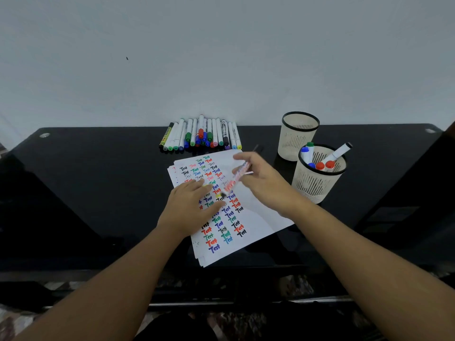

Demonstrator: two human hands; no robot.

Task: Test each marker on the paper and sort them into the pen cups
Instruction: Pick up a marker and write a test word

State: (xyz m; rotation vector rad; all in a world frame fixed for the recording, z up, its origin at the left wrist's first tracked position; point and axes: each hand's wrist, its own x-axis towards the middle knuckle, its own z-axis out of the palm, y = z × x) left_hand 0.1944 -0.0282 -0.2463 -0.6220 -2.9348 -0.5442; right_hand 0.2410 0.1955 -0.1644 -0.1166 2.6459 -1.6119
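My right hand (264, 184) grips a white marker with red lettering along its barrel and a dark tip (235, 179); the fingers curl round its upper end, and the tip points down and to the left, toward my left hand (190, 207). The marker is blurred, so I cannot tell whether the tip touches the sheet. My left hand lies flat with straight fingers (199, 184), pressing the stack of white paper sheets (261, 217) onto the glossy black bench (98, 180).

To do this step well, I judge I should keep that left palm firm so the sheets do not slide, and bring the tip to the bare white patch just beyond my left fingertips, beside the rows of coloured "Test" words, so the new stroke reads clearly. A short, light stroke ought to show whether the ink runs.

Past my right knuckles stands the near cream slotted plastic pen cup with a black rim (320, 183), holding several markers with blue, red and green caps. Behind it the far cream slotted pen cup (298, 136) shows nothing inside. Beyond both sets of fingertips, against the wall, waits the row of untested white-barrelled markers (202, 135).
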